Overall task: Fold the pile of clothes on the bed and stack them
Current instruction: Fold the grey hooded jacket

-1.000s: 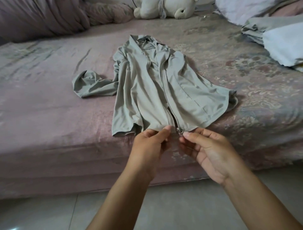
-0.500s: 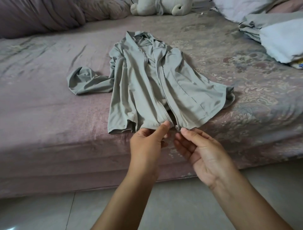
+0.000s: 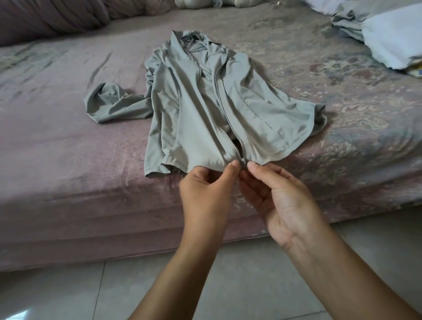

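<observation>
1 grey zip jacket [image 3: 205,109]; 2 hands: left hand [image 3: 205,194], right hand [image 3: 280,201]; 1 bed [image 3: 68,160].

Both hands have drawn closer together at the jacket [image 3: 205,109] hem, left hand [image 3: 206,196] and right hand [image 3: 282,201] now nearly touching.

The bed [image 3: 68,164] wears a mauve patterned sheet and stands on a pale tiled floor [image 3: 68,294]. A grey-green jacket [image 3: 196,109] lies spread at its centre, one sleeve [image 3: 109,105] bunched toward 9 o'clock. Folded clothes [image 3: 388,34] sit at 2 o'clock, a rumpled blanket [image 3: 50,18] at 10 o'clock, a plush toy [image 3: 205,2] at 12 o'clock.
</observation>
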### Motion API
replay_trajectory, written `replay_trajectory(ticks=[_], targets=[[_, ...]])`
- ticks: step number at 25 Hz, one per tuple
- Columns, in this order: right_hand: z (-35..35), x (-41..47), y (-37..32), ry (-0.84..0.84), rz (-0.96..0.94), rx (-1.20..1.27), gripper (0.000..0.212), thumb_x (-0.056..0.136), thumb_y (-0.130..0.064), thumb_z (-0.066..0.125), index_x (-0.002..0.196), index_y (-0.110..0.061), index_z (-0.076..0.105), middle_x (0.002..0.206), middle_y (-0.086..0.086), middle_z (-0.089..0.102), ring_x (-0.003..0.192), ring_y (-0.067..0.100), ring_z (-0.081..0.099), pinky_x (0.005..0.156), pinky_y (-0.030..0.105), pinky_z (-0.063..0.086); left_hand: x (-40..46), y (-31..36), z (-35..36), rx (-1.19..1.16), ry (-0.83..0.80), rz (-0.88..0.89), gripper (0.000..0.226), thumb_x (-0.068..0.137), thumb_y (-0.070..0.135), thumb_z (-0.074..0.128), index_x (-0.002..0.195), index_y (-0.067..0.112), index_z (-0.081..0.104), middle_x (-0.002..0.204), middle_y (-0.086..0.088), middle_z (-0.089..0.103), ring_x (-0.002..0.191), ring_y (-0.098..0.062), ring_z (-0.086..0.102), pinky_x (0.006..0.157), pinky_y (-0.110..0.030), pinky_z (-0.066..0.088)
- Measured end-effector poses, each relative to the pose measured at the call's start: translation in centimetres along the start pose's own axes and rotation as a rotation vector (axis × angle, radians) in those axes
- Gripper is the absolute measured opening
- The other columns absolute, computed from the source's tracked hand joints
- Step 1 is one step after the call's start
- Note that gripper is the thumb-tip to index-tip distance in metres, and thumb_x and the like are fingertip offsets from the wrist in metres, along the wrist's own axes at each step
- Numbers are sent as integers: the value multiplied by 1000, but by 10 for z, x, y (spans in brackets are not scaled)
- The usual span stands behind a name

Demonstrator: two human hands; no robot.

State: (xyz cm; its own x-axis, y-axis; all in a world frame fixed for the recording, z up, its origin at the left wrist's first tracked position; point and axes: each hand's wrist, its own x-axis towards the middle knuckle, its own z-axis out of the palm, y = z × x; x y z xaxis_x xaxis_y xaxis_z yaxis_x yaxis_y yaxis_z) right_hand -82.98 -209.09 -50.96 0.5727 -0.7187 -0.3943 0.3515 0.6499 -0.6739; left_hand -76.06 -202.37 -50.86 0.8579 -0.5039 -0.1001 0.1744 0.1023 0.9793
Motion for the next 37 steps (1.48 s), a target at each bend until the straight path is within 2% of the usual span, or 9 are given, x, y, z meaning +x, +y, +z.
replay_trajectory(ticks=[2,7,12,15,21,28,32,35,37], targets=[[-1,0,-1,3,-5,-79,16,76,-1,68,71,-14,59,71,5,71,63,11,68,50,18,50,1,2,-1,1,-16,13,2,81,6,71,81,7,73,78,-7,74,74,-14,70,64,-21,55],[-5,4,-7,-80,107,-224,22,67,-28,69,84,-15,68,70,-3,66,61,6,59,54,22,46,4,4,-3,-56,-20,-54,4,81,7,70,78,8,70,61,3,67,54,-2,58,51,-14,44],[-1,7,-9,-113,76,-274,23,62,-23,71,81,-10,68,65,-3,66,56,5,58,52,20,47,5,4,-4,-56,-48,-60,7,81,6,70,75,9,70,60,5,67,55,-1,60,54,-14,46],[1,8,-8,-85,41,-299,19,60,-21,71,76,-11,68,61,-5,66,55,4,55,54,19,41,7,4,-8,-38,-99,-68,4,81,4,70,83,6,73,76,-5,73,72,-10,67,67,-22,55],[8,7,0,-5,18,-263,8,82,-13,66,76,-7,64,53,-4,62,44,3,52,43,15,41,6,3,-13,-26,-139,-106,4,82,4,69,80,5,72,81,-14,72,80,-23,66,81,-35,54],[6,6,4,-61,0,-191,12,76,-17,67,81,-6,68,64,0,69,52,3,61,45,13,44,5,0,-10,186,-123,3,20,87,17,66,68,10,70,56,2,66,52,0,56,51,-14,44],[0,12,5,-49,-15,-290,25,69,-28,72,82,-6,70,72,6,71,61,10,64,50,18,45,6,-3,-14,240,-141,6,20,87,16,65,70,8,70,60,-1,68,51,-1,57,51,-14,45],[-17,14,6,0,-264,-678,40,77,-39,70,81,0,67,77,20,68,62,20,59,60,27,43,8,-5,-15,98,-132,-89,14,87,16,65,75,11,71,66,-2,70,61,-6,62,59,-19,51],[-26,14,6,13,-599,-859,34,77,-43,69,79,-9,62,71,7,64,59,13,56,61,24,43,12,-4,-15,-107,-98,-158,9,87,12,64,81,11,71,72,-1,70,66,-9,63,66,-24,54]])
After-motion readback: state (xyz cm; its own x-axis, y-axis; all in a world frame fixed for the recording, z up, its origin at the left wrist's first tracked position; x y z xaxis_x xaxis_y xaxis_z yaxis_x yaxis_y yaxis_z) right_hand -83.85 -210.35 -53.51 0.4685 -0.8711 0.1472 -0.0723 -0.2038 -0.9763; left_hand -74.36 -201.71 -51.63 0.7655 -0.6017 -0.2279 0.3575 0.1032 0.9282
